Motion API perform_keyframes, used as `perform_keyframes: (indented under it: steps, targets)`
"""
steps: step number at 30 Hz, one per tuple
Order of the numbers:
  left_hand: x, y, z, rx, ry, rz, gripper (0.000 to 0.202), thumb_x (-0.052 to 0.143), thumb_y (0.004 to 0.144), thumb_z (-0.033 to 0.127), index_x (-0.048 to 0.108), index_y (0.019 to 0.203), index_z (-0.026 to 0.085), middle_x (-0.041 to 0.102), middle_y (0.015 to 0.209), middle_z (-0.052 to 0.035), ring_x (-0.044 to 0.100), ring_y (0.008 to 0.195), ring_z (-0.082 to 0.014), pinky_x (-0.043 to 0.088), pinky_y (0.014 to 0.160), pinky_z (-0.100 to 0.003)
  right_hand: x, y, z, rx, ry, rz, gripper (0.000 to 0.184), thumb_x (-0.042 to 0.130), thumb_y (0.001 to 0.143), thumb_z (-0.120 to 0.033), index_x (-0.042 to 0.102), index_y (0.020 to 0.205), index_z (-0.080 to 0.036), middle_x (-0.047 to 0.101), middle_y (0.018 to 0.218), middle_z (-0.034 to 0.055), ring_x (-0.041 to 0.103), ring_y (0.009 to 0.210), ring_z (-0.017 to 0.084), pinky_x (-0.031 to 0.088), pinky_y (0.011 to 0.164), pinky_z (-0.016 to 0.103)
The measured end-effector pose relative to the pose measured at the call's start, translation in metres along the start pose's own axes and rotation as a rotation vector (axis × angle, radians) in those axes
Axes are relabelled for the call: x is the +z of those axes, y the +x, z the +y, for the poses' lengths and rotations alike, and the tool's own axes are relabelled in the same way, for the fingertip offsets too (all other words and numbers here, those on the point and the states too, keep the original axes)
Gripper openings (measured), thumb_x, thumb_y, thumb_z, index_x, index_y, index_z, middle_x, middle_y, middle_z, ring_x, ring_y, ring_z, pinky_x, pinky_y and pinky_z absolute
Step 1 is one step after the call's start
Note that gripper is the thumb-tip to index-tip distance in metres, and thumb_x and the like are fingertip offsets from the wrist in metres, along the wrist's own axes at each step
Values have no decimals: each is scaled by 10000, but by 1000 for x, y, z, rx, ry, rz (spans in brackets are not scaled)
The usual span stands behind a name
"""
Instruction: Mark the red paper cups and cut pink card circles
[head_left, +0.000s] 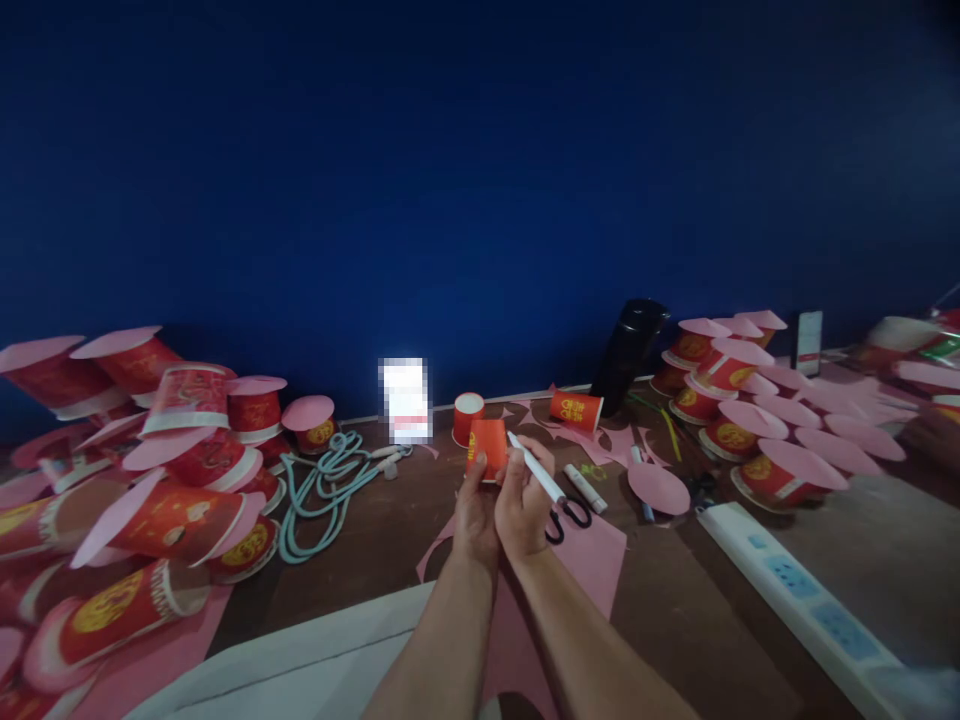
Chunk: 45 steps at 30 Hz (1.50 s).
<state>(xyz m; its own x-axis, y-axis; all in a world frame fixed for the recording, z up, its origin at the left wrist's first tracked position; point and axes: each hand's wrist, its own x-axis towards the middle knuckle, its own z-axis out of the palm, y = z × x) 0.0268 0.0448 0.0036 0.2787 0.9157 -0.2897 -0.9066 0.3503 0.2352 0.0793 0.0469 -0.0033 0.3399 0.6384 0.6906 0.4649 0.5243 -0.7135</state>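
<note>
In my left hand (474,515) is a small red paper cup (490,447) with yellow print on its side, fingers closed round its lower part. My right hand (526,500) grips a white pen (538,470), its tip close to the cup's upper right edge; whether it touches, I cannot tell. Both hands are side by side above the table. Just behind them stands another red cup (469,408), and one more red cup (576,409) lies on its side to the right. Black-handled scissors (576,513) and a white glue tube (585,488) lie near my right hand.
Red cups with pink paper discs (187,515) are heaped at left; more stand at right (731,435). A light blue cable (319,500), lit phone screen (405,400), black bottle (628,350), white power strip (795,590), pink disc (658,486) and pink sheet (589,565) surround my hands.
</note>
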Motion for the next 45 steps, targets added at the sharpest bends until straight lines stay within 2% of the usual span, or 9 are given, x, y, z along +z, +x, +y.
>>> perform_keyframes:
  steps: [3, 6, 12, 18, 23, 28, 36, 45]
  targets:
    - [-1, 4, 3, 125, -19, 28, 217, 612, 794, 276, 636, 943, 121, 680, 782, -75, 666, 801, -188, 514, 859, -336, -2, 2, 6, 79, 11, 56, 292, 371, 957, -339, 487, 1178, -188, 591, 960, 87, 602, 738, 163, 525, 662, 326]
    - [0, 6, 3, 187, -19, 54, 170, 613, 790, 245, 634, 918, 136, 686, 784, -65, 657, 730, -156, 528, 800, -299, -6, 9, 8, 61, 11, 73, 281, 377, 954, -337, 511, 1146, -182, 598, 919, 82, 610, 737, 171, 530, 647, 329]
    - [4, 2, -3, 139, 25, 42, 282, 642, 768, 255, 646, 1009, 108, 704, 882, -87, 668, 818, -180, 509, 846, -306, -9, 10, 7, -32, -56, 3, 230, 416, 940, -308, 551, 1095, -206, 621, 847, 65, 594, 657, 173, 534, 666, 356]
    - [5, -3, -6, 142, 129, 34, 328, 681, 732, 286, 645, 1015, 125, 694, 907, -74, 670, 857, -192, 492, 880, -322, -8, 6, -2, -105, -111, 2, 203, 427, 924, -254, 571, 1053, -193, 624, 996, 112, 607, 919, 219, 516, 799, 387]
    - [1, 1, -8, 215, 193, 37, 335, 702, 706, 282, 646, 1001, 134, 685, 895, -57, 663, 893, -192, 477, 897, -309, -7, 7, -7, -149, -135, -17, 186, 431, 918, -205, 588, 1017, -194, 632, 973, 104, 595, 912, 215, 501, 821, 392]
    - [1, 3, -9, 254, 208, 41, 362, 720, 684, 277, 641, 1007, 133, 679, 904, -58, 648, 943, -204, 461, 923, -323, -6, 8, -5, -154, -137, -27, 201, 427, 923, -208, 590, 1037, -186, 631, 981, 105, 589, 951, 216, 494, 832, 398]
    - [6, -1, -11, 201, 239, -33, 377, 719, 700, 321, 648, 1027, 148, 669, 926, -77, 624, 1010, -237, 459, 935, -337, -4, 10, -3, -133, -163, -5, 258, 391, 948, -298, 618, 989, -183, 645, 945, 101, 605, 919, 209, 496, 842, 400]
    - [0, 4, -12, 258, 258, -29, 430, 717, 697, 325, 630, 1068, 126, 677, 941, -76, 636, 979, -212, 444, 932, -334, -3, 10, -2, -131, -173, 6, 219, 410, 935, -246, 603, 1014, -181, 630, 986, 108, 588, 957, 209, 493, 846, 396]
